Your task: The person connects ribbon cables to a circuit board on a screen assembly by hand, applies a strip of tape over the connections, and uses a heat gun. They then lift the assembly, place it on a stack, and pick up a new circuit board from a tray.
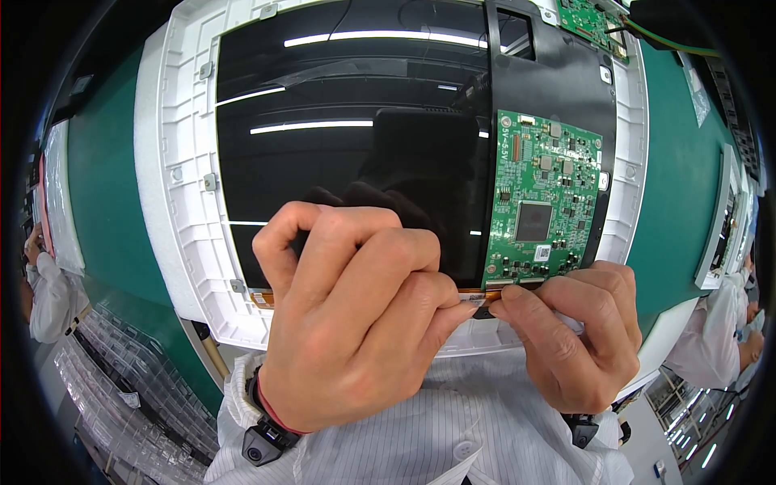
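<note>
Left hand (356, 315): fingers curled, grip narrow, thumb and forefinger pinching the orange flat cable (477, 296) at the near edge of the black panel (347, 162). Right hand (574, 331): grip likewise narrow, fingertips pressed on the same cable just below the green circuit board (543, 202). The board lies on the panel's right part. The panel sits in a white frame (174, 186) on the green desk (101, 186).

Both hands pinch an orange flat ribbon cable (477, 296): left hand (356, 315) beside right hand (570, 331), fingertips nearly meeting. Just above the right hand sits a green circuit board (543, 198), beyond them the glossy black display panel (347, 162) in its white frame (182, 186).
</note>
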Action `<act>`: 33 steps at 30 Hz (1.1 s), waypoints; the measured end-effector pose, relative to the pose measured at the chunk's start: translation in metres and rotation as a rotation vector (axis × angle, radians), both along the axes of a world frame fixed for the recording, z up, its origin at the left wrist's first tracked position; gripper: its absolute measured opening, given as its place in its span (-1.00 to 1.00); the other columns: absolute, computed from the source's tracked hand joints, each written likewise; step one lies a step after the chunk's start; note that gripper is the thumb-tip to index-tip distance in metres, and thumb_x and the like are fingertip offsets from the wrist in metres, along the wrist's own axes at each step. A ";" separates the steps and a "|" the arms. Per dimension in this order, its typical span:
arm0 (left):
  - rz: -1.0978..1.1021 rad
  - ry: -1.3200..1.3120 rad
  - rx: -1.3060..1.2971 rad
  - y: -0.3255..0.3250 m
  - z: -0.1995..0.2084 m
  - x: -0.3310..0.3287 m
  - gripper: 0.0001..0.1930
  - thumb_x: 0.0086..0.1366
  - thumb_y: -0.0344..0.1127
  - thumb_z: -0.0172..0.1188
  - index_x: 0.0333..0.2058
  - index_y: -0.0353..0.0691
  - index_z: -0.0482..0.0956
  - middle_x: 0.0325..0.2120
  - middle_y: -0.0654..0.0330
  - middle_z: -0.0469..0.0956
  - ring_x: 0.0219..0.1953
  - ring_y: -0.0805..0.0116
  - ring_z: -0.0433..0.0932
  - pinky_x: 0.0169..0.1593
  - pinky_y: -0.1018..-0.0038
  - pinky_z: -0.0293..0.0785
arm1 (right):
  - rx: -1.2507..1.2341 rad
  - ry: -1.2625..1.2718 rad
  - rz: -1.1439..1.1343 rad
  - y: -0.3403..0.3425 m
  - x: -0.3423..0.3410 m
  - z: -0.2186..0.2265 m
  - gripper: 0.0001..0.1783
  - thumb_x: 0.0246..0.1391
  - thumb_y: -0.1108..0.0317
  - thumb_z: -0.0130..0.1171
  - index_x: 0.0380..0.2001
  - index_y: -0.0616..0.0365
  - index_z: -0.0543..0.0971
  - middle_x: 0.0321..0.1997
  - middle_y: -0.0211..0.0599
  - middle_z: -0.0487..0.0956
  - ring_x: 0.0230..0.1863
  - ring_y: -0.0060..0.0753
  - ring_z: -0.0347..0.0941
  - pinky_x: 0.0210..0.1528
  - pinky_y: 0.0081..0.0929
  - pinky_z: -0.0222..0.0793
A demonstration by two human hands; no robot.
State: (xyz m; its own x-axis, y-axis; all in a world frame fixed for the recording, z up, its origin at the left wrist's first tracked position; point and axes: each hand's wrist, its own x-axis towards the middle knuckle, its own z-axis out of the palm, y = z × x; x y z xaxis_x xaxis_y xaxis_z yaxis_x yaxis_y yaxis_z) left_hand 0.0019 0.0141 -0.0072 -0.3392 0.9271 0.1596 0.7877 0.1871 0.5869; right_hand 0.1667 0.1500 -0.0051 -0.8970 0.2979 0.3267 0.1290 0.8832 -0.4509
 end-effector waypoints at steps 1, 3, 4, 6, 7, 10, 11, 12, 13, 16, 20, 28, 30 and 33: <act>0.001 0.000 0.000 0.000 0.000 0.000 -0.73 -0.17 -0.24 0.57 -0.56 -0.13 0.62 -0.40 0.31 0.54 -0.27 0.23 0.46 -0.05 0.19 0.23 | 0.003 0.001 0.000 0.000 0.000 0.000 -0.56 -0.44 0.38 0.43 -0.30 0.17 0.76 -0.37 -0.38 0.55 -0.41 -0.42 0.47 -0.41 -0.44 0.26; 0.002 0.000 -0.001 0.000 0.000 0.000 -0.74 -0.17 -0.25 0.57 -0.56 -0.13 0.62 -0.40 0.31 0.55 -0.27 0.23 0.46 -0.05 0.19 0.23 | -0.007 -0.002 -0.007 0.000 0.000 0.000 -0.57 -0.43 0.38 0.43 -0.30 0.17 0.76 -0.37 -0.39 0.55 -0.41 -0.42 0.47 -0.42 -0.44 0.26; 0.003 0.001 -0.001 0.000 0.000 0.000 -0.74 -0.17 -0.25 0.57 -0.56 -0.13 0.62 -0.40 0.31 0.55 -0.27 0.23 0.46 -0.05 0.19 0.23 | -0.017 -0.005 -0.016 -0.001 0.000 0.001 -0.57 -0.42 0.38 0.43 -0.30 0.17 0.76 -0.38 -0.39 0.55 -0.41 -0.43 0.47 -0.42 -0.45 0.26; 0.005 -0.001 -0.013 0.000 0.001 0.000 -0.74 -0.17 -0.25 0.57 -0.55 -0.12 0.62 -0.39 0.31 0.54 -0.26 0.23 0.46 -0.04 0.20 0.23 | -0.018 -0.005 -0.020 -0.001 0.000 0.001 -0.58 -0.42 0.38 0.43 -0.30 0.16 0.76 -0.38 -0.39 0.56 -0.41 -0.43 0.47 -0.41 -0.45 0.27; 0.005 -0.001 -0.013 0.001 0.001 0.000 -0.74 -0.17 -0.25 0.57 -0.55 -0.12 0.62 -0.39 0.31 0.54 -0.26 0.23 0.46 -0.04 0.20 0.23 | -0.019 -0.006 -0.026 -0.002 0.000 0.001 -0.58 -0.41 0.38 0.44 -0.30 0.16 0.76 -0.38 -0.40 0.56 -0.41 -0.43 0.48 -0.41 -0.45 0.27; 0.011 -0.015 -0.025 0.001 0.002 -0.001 -0.73 -0.18 -0.26 0.57 -0.55 -0.11 0.62 -0.38 0.31 0.54 -0.24 0.22 0.46 -0.03 0.20 0.22 | -0.032 -0.012 -0.031 -0.001 0.001 0.001 -0.59 -0.41 0.38 0.44 -0.31 0.16 0.76 -0.38 -0.40 0.56 -0.41 -0.43 0.48 -0.41 -0.46 0.27; 0.014 -0.019 -0.026 0.002 0.002 0.000 -0.73 -0.19 -0.27 0.57 -0.55 -0.11 0.61 -0.37 0.30 0.53 -0.23 0.22 0.46 -0.03 0.20 0.22 | -0.032 -0.013 -0.031 -0.001 0.001 0.001 -0.59 -0.41 0.38 0.44 -0.31 0.16 0.76 -0.38 -0.40 0.56 -0.41 -0.43 0.48 -0.41 -0.46 0.27; 0.018 -0.023 -0.028 0.002 0.002 0.000 -0.73 -0.20 -0.28 0.57 -0.55 -0.10 0.61 -0.37 0.30 0.53 -0.23 0.21 0.46 -0.03 0.20 0.22 | -0.035 -0.016 -0.033 -0.002 0.001 0.001 -0.58 -0.42 0.38 0.43 -0.31 0.16 0.76 -0.37 -0.39 0.56 -0.41 -0.43 0.48 -0.41 -0.46 0.27; 0.017 -0.023 -0.027 0.002 0.002 0.000 -0.73 -0.20 -0.28 0.57 -0.55 -0.10 0.61 -0.37 0.30 0.53 -0.23 0.21 0.46 -0.03 0.20 0.22 | -0.038 -0.019 -0.034 -0.002 0.001 0.002 -0.58 -0.42 0.37 0.43 -0.30 0.16 0.76 -0.37 -0.39 0.56 -0.41 -0.43 0.47 -0.40 -0.46 0.27; 0.026 -0.035 -0.030 0.001 0.002 0.000 -0.72 -0.22 -0.31 0.57 -0.54 -0.10 0.61 -0.36 0.30 0.53 -0.22 0.21 0.46 -0.03 0.20 0.22 | -0.043 -0.024 -0.017 -0.001 0.000 0.003 -0.57 -0.44 0.38 0.43 -0.30 0.15 0.77 -0.37 -0.40 0.55 -0.42 -0.44 0.46 -0.41 -0.45 0.27; 0.022 -0.042 -0.030 0.001 0.003 0.000 -0.72 -0.23 -0.34 0.57 -0.54 -0.10 0.61 -0.36 0.30 0.53 -0.21 0.21 0.46 -0.03 0.20 0.22 | -0.030 0.003 0.005 0.000 -0.002 0.001 -0.56 -0.46 0.39 0.42 -0.30 0.15 0.77 -0.38 -0.42 0.52 -0.44 -0.46 0.44 -0.42 -0.46 0.27; 0.015 -0.035 -0.008 0.001 0.002 -0.001 -0.73 -0.23 -0.34 0.57 -0.54 -0.10 0.61 -0.38 0.31 0.53 -0.23 0.22 0.46 -0.05 0.20 0.22 | 0.014 0.011 0.015 -0.001 -0.003 -0.001 -0.55 -0.46 0.40 0.42 -0.29 0.13 0.76 -0.40 -0.43 0.51 -0.47 -0.47 0.43 -0.45 -0.48 0.25; 0.015 -0.034 -0.002 0.001 0.002 -0.001 -0.73 -0.23 -0.34 0.57 -0.54 -0.10 0.62 -0.39 0.31 0.54 -0.24 0.23 0.45 -0.06 0.20 0.22 | 0.021 0.007 0.011 -0.001 -0.004 -0.001 -0.55 -0.45 0.40 0.41 -0.29 0.12 0.76 -0.40 -0.43 0.51 -0.47 -0.47 0.43 -0.45 -0.48 0.25; 0.020 -0.029 0.004 0.001 0.001 -0.001 -0.74 -0.22 -0.33 0.57 -0.55 -0.10 0.63 -0.39 0.31 0.54 -0.24 0.23 0.45 -0.06 0.21 0.22 | 0.028 0.007 0.013 0.000 -0.003 -0.001 -0.55 -0.45 0.40 0.41 -0.29 0.13 0.76 -0.40 -0.42 0.51 -0.46 -0.47 0.43 -0.45 -0.49 0.25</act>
